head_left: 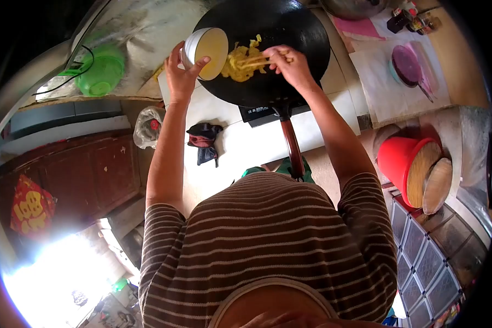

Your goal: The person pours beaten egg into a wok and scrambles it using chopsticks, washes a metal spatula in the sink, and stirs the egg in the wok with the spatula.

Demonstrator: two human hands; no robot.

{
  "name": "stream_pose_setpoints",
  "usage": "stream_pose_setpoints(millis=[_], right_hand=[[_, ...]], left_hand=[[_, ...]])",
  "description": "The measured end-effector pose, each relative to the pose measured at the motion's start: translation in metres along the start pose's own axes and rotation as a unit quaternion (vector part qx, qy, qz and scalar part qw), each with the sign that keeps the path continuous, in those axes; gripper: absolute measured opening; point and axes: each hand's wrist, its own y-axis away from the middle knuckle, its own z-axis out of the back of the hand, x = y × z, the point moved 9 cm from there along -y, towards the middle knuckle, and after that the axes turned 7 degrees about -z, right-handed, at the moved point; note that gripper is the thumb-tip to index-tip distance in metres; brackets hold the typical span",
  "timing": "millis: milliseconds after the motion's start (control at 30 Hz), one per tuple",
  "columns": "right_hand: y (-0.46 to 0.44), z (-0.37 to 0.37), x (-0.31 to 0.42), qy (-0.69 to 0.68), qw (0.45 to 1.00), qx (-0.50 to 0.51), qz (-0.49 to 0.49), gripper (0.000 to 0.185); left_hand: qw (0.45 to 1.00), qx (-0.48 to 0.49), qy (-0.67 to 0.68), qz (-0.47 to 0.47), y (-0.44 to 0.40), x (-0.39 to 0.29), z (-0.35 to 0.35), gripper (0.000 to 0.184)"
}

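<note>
One clump of yellow food (245, 63) in one wok (306, 46); two chopsticks (257, 61) touch it, pinched in right hand (291, 66). Left hand (183, 71) grips one tilted white bowl (209, 53) over wok's edge, thumb inside rim.

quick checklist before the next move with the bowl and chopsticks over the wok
1. Left hand has the round white bowl: ok, thumb over the rim.
2. Bowl emptied: cannot tell, its inside looks yellowish.
3. Right hand holds the thin wooden chopsticks: ok, reaching into the yellow food.
4. Food inside the round black wok: ok, as far as it shows.
5. Black-and-red fabric bundle away from the wok: ok, they lie apart.
6. Heat setting on the flat black cooker: cannot tell, mostly hidden.
</note>
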Motion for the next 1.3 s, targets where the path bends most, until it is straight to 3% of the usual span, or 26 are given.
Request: stream_pose_setpoints(millis=[100, 133, 233, 300, 333, 567, 700, 933, 1133, 1300], right_hand=[[-0.008, 0.009, -0.007, 0.054, 0.999, 0.001, 0.007, 0.020], [-0.013, 0.025, 0.006, 0.157, 0.983, -0.054, 0.075, 0.022], [-0.016, 0.068, 0.025, 0.183, 0.963, -0.148, 0.128, 0.023], [-0.018, 0.084, 0.019, 0.039, 0.991, -0.123, 0.045, 0.023], [-0.022, 0.092, 0.013, 0.057, 0.991, -0.118, 0.006, 0.023], [-0.034, 0.121, 0.013, 0.077, 0.975, -0.207, -0.018, 0.023], [-0.042, 0.095, -0.033, -0.063, 0.973, -0.200, -0.101, 0.023], [-0.062, 0.046, -0.066, -0.158, 0.960, -0.209, -0.102, 0.025], [-0.052, 0.041, -0.088, -0.275, 0.915, -0.218, -0.200, 0.026], [-0.037, 0.048, -0.074, -0.385, 0.888, -0.187, -0.167, 0.026]], left_hand=[[1.000, 0.000, -0.005, 0.005, -0.002, 0.003, -0.001, 0.079], [1.000, -0.002, -0.005, 0.004, -0.002, 0.002, 0.000, 0.079], [1.000, -0.007, 0.000, -0.004, -0.001, -0.001, 0.000, 0.079], [0.999, 0.003, 0.046, 0.006, -0.001, 0.000, -0.001, 0.078], [0.999, 0.002, 0.046, 0.007, -0.001, 0.003, -0.001, 0.078], [1.000, -0.001, 0.009, 0.014, -0.001, 0.008, 0.005, 0.079], [1.000, -0.010, 0.009, 0.012, -0.002, 0.012, 0.008, 0.081], [0.998, 0.000, -0.051, 0.027, -0.005, 0.010, 0.011, 0.083], [0.985, 0.013, -0.173, 0.019, -0.015, 0.000, 0.011, 0.081], [0.976, 0.035, -0.204, 0.075, -0.021, 0.016, 0.000, 0.082]])
